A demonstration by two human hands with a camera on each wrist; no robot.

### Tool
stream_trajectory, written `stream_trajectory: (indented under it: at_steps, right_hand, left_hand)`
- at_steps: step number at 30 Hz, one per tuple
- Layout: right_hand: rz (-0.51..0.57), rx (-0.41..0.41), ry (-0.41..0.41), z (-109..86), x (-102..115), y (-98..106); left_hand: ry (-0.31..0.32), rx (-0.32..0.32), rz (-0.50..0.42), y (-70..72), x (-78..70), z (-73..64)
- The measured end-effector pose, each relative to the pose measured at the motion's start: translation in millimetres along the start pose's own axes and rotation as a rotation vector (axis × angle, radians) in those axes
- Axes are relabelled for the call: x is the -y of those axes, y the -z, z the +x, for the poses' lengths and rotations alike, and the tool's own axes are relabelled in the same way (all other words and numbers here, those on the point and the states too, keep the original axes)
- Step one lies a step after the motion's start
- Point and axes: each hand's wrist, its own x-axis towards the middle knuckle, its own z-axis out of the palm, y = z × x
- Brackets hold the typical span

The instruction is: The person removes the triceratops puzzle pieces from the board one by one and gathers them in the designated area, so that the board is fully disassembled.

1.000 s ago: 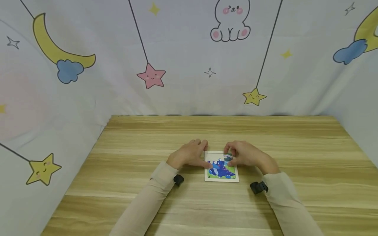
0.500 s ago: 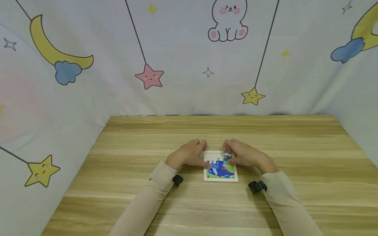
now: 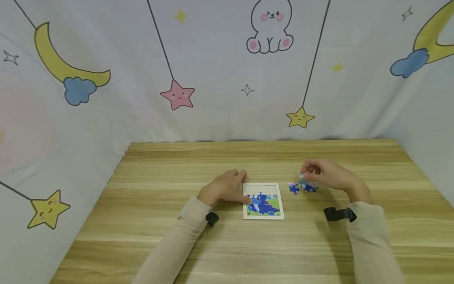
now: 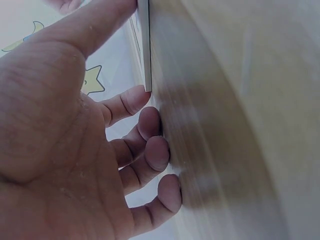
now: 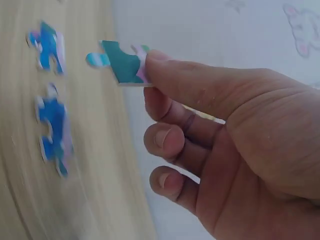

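A jigsaw puzzle (image 3: 281,207) in a white frame lies mid-table, its picture a blue dinosaur on green. Its upper strip is bare white. My left hand (image 3: 223,186) holds the frame at its upper left, thumb across the face; in the left wrist view the index fingertip touches the frame's edge, with the other fingertips down at the table. To the right of the frame, my right hand (image 3: 331,173) pinches a teal and pink jigsaw piece (image 5: 125,62) between thumb and index finger, raised above the table. Below it lie two loose blue pieces, one (image 3: 293,188) nearer the frame, the other (image 3: 309,188) partly under the hand.
The wood-grain table (image 3: 198,244) ends at a pale cloth backdrop (image 3: 227,118) printed with stars, moons and a white animal. Cloth also hangs along both sides. Each wrist wears a black camera, such as the right one (image 3: 338,214).
My right hand has taken the teal piece from the frame's upper right corner and carried it rightward. Two loose pieces now show beside the frame. The left hand stays put.
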Motion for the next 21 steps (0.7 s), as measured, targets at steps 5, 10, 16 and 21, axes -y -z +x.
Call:
stream_trajectory:
  at_steps: [5, 10, 16, 21]
  right_hand:
    - [0.0, -0.027, -0.026, -18.5, -20.3, 16.1]
    - [-0.024, -0.018, -0.041, -26.3, -34.5, 23.1]
    - [-0.062, 0.001, -0.049, -27.8, -45.7, 21.6]
    - [-0.082, 0.02, -0.073, -25.9, -55.4, 18.3]
  left_hand:
    - [-0.001, 0.001, -0.024, 0.0, 1.2, 1.1]
    - [-0.033, 0.001, -0.04, 1.4, 5.4, 1.9]
    - [-0.068, 0.041, -0.074, 4.8, 10.0, 2.4]
    - [-0.1, 0.071, -0.068, 7.1, 13.9, 2.8]
